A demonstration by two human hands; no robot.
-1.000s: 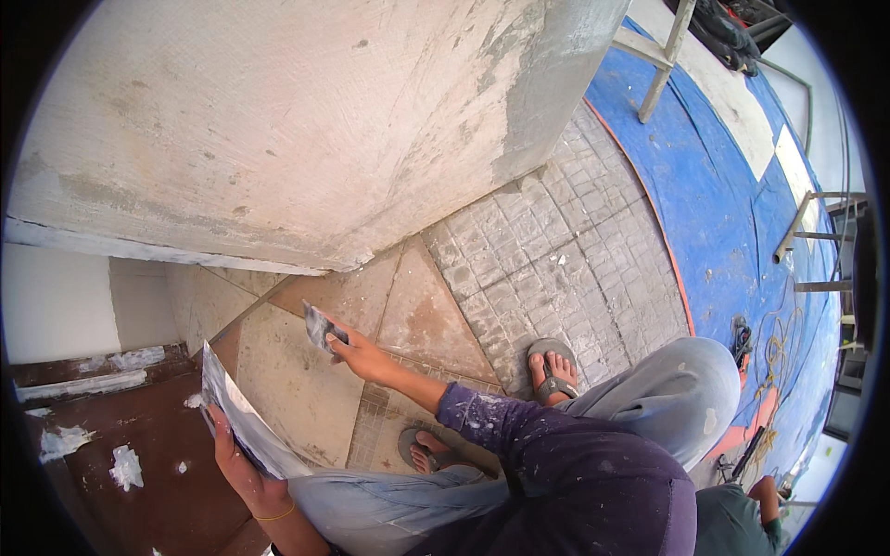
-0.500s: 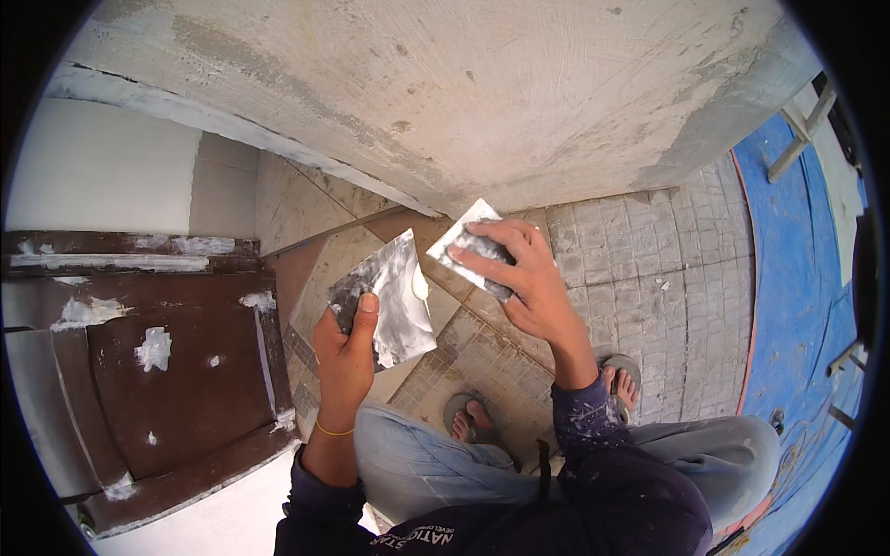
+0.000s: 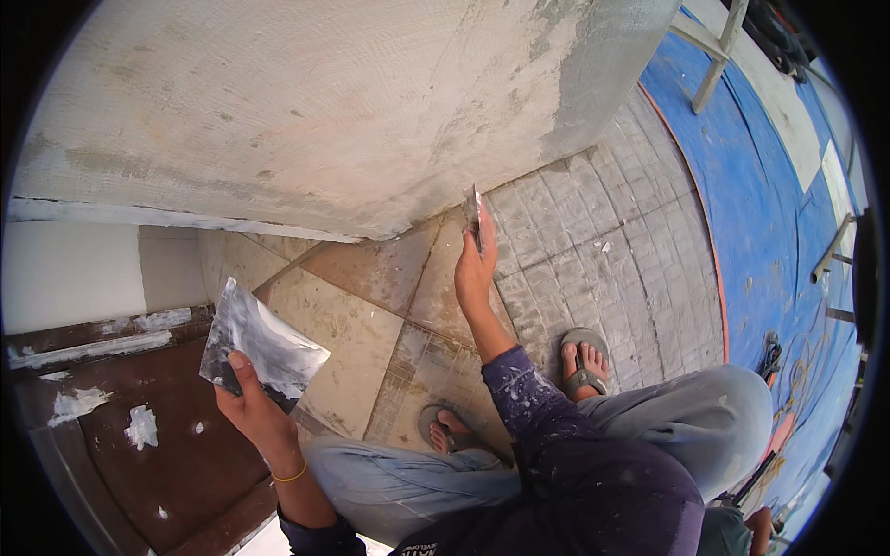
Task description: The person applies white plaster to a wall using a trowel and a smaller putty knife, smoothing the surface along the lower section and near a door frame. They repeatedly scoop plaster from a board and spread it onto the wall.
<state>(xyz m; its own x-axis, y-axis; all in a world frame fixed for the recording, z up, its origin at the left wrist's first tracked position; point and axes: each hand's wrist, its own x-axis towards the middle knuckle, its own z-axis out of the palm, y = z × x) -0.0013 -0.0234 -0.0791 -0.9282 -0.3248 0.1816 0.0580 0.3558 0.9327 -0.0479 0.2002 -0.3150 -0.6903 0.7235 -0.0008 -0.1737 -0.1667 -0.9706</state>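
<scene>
My left hand (image 3: 255, 403) is closed round a flat metal sheet (image 3: 269, 338), thumb on top. White putty is smeared over the sheet's face. In my right hand (image 3: 476, 269) is a thin metal scraper blade (image 3: 474, 215), now seen nearly edge-on. The blade is close to the foot of the rough, pale plastered wall (image 3: 352, 111); I cannot tell whether it touches. My right sleeve is spotted with white.
A dark brown panelled door (image 3: 176, 445) with white filler patches lies at the left. Stone paving (image 3: 593, 241) and beige tiles (image 3: 352, 334) make up the floor. At right is a blue tarp (image 3: 732, 204) with cables and a stand leg (image 3: 709, 83). Part of another person (image 3: 742, 530) shows bottom right.
The hands have moved apart: the left one with its sheet to the left and down, the right one leftward, turning its blade edge-on. The whole view has also swung round.
</scene>
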